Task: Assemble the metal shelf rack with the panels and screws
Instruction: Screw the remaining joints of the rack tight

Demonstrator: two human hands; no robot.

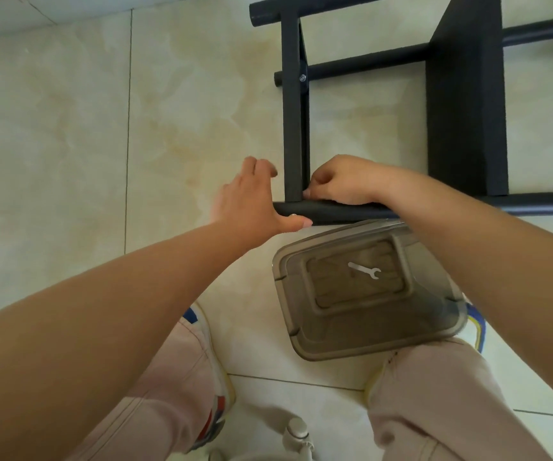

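Note:
The black metal shelf rack [293, 128] lies on its side on the tiled floor, with round posts and flat panels. One screw head [302, 77] shows on a far post joint. My left hand [255, 201] is at the end of the nearest post [331, 212]; its thumb lies under the tube and its fingers reach over it. My right hand [341, 183] has curled fingers pinching something small at the corner where the narrow panel meets that post. What it pinches is hidden. A wider black panel [466, 121] stands to the right.
A smoky clear plastic box [434, 314] sits on the floor between my knees, with a small silver wrench [365, 270] inside it. My legs and shoes frame the bottom of the view. Bare beige tiles stretch to the left.

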